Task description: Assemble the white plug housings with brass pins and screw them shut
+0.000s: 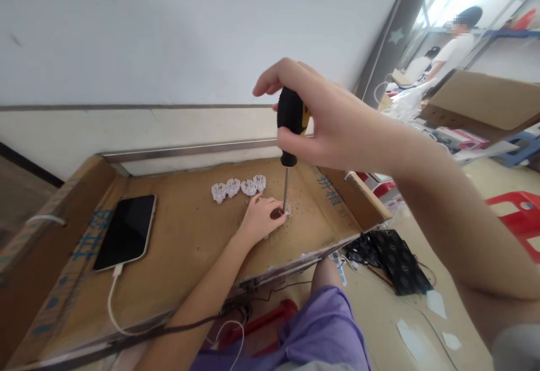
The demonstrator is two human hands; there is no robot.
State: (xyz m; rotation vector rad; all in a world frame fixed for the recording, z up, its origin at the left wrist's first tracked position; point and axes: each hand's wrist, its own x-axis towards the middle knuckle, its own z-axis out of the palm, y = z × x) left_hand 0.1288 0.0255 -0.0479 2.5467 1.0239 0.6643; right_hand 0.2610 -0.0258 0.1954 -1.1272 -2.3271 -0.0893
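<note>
My right hand (324,123) is wrapped round the black and yellow handle of a screwdriver (289,134) held upright. Its metal shaft points straight down onto a small clear plastic part (287,211) on the cardboard work surface (189,236). My left hand (261,218) is closed around that small part and holds it against the cardboard. Just behind the left hand lies a short row of several clear plastic plug pieces (238,187).
A black phone (126,230) lies at the left with a white cable (112,298) plugged in. Cardboard flaps rise on both sides. A black fan unit (390,258) lies on the floor at right, near red stools (518,216). People (453,47) stand at the far right.
</note>
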